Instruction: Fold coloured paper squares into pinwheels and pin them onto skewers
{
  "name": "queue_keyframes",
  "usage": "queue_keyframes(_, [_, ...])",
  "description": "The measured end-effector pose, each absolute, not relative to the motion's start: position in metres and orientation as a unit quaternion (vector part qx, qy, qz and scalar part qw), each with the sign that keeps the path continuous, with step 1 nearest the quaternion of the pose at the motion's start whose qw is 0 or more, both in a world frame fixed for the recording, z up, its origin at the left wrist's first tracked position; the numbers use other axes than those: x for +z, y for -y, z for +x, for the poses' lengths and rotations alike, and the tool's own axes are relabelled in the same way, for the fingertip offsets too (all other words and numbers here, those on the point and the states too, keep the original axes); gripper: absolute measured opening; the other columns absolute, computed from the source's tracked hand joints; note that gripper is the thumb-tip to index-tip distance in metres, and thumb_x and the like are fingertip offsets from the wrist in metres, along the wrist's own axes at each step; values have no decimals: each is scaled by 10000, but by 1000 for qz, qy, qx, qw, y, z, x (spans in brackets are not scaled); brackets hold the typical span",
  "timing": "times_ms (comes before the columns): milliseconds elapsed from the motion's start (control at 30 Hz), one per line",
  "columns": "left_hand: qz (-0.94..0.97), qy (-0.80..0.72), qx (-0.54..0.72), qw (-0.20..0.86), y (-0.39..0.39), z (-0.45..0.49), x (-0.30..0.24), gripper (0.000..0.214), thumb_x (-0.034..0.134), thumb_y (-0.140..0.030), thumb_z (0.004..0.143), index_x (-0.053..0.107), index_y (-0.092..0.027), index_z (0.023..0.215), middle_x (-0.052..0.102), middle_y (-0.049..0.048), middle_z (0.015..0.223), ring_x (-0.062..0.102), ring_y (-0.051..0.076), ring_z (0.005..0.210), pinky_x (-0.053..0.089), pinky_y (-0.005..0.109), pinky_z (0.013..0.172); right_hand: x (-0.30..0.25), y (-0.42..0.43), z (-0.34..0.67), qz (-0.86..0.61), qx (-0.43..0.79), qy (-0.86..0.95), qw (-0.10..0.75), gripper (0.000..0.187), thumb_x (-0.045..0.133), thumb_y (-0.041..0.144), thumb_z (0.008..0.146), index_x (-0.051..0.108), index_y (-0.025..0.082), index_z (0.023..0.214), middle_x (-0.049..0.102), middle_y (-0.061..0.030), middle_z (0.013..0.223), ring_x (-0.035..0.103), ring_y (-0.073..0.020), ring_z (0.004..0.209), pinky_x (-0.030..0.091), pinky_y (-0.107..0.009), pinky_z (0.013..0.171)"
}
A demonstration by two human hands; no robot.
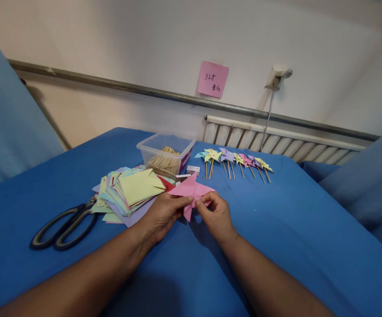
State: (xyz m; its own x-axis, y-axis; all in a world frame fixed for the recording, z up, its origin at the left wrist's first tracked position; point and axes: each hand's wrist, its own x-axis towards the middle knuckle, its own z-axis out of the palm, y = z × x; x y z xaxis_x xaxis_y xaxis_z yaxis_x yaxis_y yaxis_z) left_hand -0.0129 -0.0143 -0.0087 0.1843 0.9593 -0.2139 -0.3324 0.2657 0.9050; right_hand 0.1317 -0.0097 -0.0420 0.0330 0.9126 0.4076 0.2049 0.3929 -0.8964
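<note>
A pink paper pinwheel (192, 187) with pointed blades is held up between my two hands, above the blue cloth. My left hand (167, 213) is closed on its left and lower side, the thumb pressing near the centre. From the right, my right hand (217, 215) pinches it close to the middle between thumb and fingers. Whether a pin or stick is at its centre, I cannot tell. Just left of my left hand lies a pile of coloured paper squares (141, 187), a pale yellow one on top.
Large scissors (67, 226) lie left of the paper, blades under it. Behind stands a clear plastic box (142, 152) of wooden sticks, with a small box (193, 169) beside it. Several finished pinwheels (227, 156) on sticks lie in a row toward the radiator (283, 143).
</note>
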Motion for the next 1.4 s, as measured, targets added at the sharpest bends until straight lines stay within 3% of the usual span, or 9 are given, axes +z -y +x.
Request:
queue_keyframes(200, [380, -422, 475, 673, 14, -14, -10, 322, 780, -240, 666, 720, -113, 955, 680, 65, 754, 634, 197, 772, 469, 293, 702, -43, 8, 133, -445, 313, 628, 557, 126, 632, 257, 733, 605, 193, 628, 559, 13, 629, 506, -139, 629, 415, -265, 619])
queue_keyframes(633, [386, -430, 475, 663, 14, -13, -10, 330, 789, -245, 646, 718, -115, 941, 691, 70, 773, 628, 190, 744, 453, 287, 678, -42, 9, 132, -449, 301, 631, 556, 138, 637, 254, 743, 601, 192, 625, 562, 9, 634, 506, -140, 629, 413, -267, 621])
queue_keyframes(900, [383, -444, 478, 654, 16, -11, -5, 199, 786, -237, 595, 711, -106, 725, 675, 56, 633, 608, 173, 600, 432, 270, 579, -41, 11, 131, -455, 308, 629, 550, 155, 644, 266, 737, 590, 194, 611, 545, 19, 623, 496, -135, 615, 409, -260, 609])
queue_keyframes(1033, [388, -458, 485, 636, 14, -13, -2, 141, 744, -206, 605, 705, -114, 704, 674, 47, 605, 600, 171, 556, 428, 264, 545, -37, 15, 132, -408, 383, 598, 574, 129, 643, 323, 768, 625, 196, 757, 620, -11, 747, 562, -161, 718, 446, -286, 689])
queue_keyframes(1167, [402, -454, 488, 627, 12, -20, 4, 150, 701, -152, 609, 714, -119, 755, 700, 48, 673, 609, 167, 585, 451, 266, 590, -36, 12, 135, -361, 528, 456, 618, 385, 583, 488, 824, 555, 216, 1095, 663, -66, 978, 629, -194, 822, 479, -327, 737])
queue_keyframes(1333, [473, -441, 422, 635, 16, -24, 16, 257, 684, -141, 612, 726, -122, 865, 705, 56, 700, 628, 187, 631, 455, 270, 590, -39, 3, 142, -314, 704, 401, 496, 669, 291, 731, 837, 620, 158, 938, 690, -111, 845, 648, -214, 689, 484, -317, 588])
queue_keyframes(1400, [509, -443, 391, 626, 18, -23, 20, 254, 680, -140, 624, 727, -131, 873, 695, 45, 679, 616, 172, 605, 434, 250, 552, -40, 2, 144, -296, 717, 421, 470, 629, 367, 717, 825, 642, 155, 885, 695, -104, 819, 644, -208, 672, 483, -310, 582])
